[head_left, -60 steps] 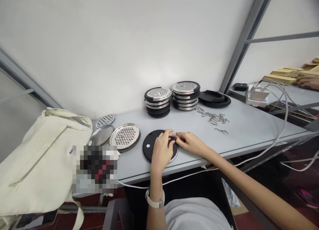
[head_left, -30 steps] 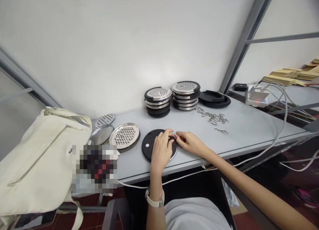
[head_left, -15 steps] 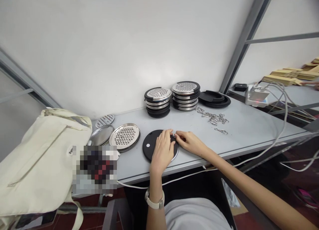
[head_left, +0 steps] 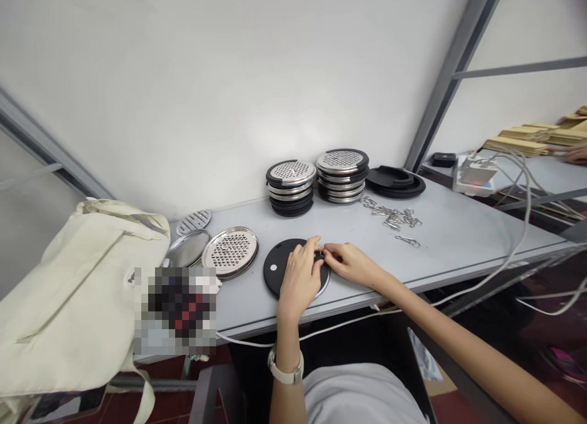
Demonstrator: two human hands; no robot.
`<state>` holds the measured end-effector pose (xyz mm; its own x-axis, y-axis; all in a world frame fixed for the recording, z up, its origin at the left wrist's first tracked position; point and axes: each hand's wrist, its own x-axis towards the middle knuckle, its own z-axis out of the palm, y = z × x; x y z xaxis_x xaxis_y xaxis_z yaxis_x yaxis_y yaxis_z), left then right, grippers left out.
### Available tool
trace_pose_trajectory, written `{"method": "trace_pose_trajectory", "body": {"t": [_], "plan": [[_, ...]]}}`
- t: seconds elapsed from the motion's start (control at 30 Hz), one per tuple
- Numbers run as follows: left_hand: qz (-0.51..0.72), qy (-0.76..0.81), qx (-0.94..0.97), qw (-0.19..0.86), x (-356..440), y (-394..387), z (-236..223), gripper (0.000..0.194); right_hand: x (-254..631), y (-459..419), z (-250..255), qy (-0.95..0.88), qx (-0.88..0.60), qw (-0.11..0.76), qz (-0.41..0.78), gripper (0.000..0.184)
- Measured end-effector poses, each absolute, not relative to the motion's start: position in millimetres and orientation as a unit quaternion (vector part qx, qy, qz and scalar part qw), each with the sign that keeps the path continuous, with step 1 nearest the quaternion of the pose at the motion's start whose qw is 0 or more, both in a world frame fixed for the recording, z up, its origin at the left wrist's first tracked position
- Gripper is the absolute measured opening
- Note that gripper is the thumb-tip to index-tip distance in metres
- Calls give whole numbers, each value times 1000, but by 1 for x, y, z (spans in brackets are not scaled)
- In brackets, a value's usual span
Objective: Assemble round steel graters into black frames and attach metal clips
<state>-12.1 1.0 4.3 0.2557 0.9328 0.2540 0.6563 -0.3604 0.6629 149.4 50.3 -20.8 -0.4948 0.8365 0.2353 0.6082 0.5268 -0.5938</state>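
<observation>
A black round grater base [head_left: 277, 280] with a white dot and a silvery rim lies flat at the table's front. My left hand [head_left: 300, 274] rests across it, fingers stretched over the surface and thumb near its right edge. At that edge, my right hand [head_left: 346, 264] pinches a small metal clip [head_left: 321, 253], mostly covered by the fingertips. Behind stand two stacks of round graters, the left stack [head_left: 290, 188] and the right stack [head_left: 342, 175]. Several loose metal clips [head_left: 395, 218] lie to the right, a single clip [head_left: 408, 241] nearer me.
Round metal grater plates [head_left: 229, 251] lie to the left beside a cream bag [head_left: 73, 289]. Black round parts [head_left: 397, 184] sit at the back right. A white cable [head_left: 518, 246] crosses the table's right end. Another person's hand [head_left: 575, 154] is at wooden pieces [head_left: 518, 145].
My left fingers flattened half a second ago and are now bent again, index finger forward. My right hand keeps its pinch at the edge. The other person's hand has shifted.
</observation>
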Motion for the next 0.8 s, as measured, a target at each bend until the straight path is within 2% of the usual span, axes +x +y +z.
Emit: {"method": "trace_pose_trajectory", "body": {"t": [0.8], "plan": [[339, 513, 756, 225, -13, 2, 4, 45, 148, 48, -20, -820, -460, 255, 226, 27]]}}
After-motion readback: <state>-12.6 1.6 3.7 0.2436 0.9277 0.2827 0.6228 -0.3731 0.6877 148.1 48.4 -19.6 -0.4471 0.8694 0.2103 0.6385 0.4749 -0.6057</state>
